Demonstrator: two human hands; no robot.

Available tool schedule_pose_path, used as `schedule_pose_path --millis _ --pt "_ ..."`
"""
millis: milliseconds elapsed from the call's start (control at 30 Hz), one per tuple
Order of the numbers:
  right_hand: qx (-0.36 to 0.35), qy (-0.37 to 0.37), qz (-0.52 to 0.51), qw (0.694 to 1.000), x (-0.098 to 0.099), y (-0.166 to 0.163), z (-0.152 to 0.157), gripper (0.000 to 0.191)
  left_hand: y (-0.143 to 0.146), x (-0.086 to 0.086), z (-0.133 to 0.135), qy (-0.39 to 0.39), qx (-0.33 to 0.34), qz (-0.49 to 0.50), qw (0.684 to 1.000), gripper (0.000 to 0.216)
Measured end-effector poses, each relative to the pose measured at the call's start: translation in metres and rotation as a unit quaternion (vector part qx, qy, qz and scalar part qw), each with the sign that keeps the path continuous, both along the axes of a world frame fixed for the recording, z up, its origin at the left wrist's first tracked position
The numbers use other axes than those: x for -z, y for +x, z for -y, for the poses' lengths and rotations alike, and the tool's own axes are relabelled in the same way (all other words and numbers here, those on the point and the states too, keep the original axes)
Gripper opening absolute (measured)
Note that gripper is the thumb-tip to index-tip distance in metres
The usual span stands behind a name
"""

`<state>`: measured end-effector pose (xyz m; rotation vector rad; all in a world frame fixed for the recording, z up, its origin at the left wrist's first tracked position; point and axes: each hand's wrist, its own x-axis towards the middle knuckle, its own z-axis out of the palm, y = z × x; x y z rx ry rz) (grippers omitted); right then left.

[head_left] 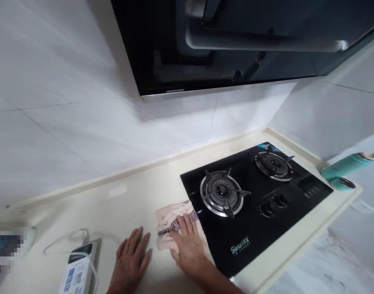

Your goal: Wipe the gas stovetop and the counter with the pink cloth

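Observation:
My right hand (190,249) lies palm down on a folded cloth (167,212), pale pink with a dark purple-brown band. Its fingers are stretched out and slightly spread over the cloth, pressing it to the counter. The cloth sits against the left edge of a black glass gas stove (242,220). Resting on the cream countertop (128,208) to the left of the cloth is my left hand (132,255), flat, with its fingers out and nothing in them. What lies beneath my right palm is hidden.
Two burners with pan supports (222,192) stand up from the stove. A white box-shaped device (78,269) with a cable (61,241) is at lower left. Green containers (343,169) stand at the right end. A dark range hood (236,65) overhangs the counter.

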<state>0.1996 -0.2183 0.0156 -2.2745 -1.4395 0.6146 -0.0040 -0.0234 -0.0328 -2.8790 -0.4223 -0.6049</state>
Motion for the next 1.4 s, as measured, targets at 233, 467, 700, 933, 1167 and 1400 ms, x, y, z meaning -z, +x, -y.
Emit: schedule_pose_path --millis 233,467,700,933,1167,1400 --pt "0.024 0.012 0.036 0.999 0.048 -0.041 0.109 0.043 0.003 0.002 0.001 -0.005 -0.005 0.014 1.0 0.044" --pt "0.067 0.039 0.054 0.996 0.071 -0.061 0.21 0.031 0.006 0.001 0.004 -0.027 0.0 0.026 0.999 0.04" --pt "0.314 0.061 0.221 0.921 0.06 -0.033 0.22 0.044 0.007 0.008 0.007 -0.06 -0.017 0.029 0.998 0.04" --pt "0.335 -0.062 0.258 0.904 0.053 -0.02 0.161 0.063 0.009 0.014 0.009 -0.073 -0.029 0.033 0.996 0.041" --pt "0.271 -0.034 0.202 0.941 0.055 -0.124 0.114 0.058 0.009 0.014 0.009 -0.091 -0.023 0.043 0.995 0.04" --pt "0.056 -0.017 0.118 0.991 0.058 -0.145 0.089 0.06 0.006 0.011 0.009 -0.09 -0.017 0.045 0.995 0.042"
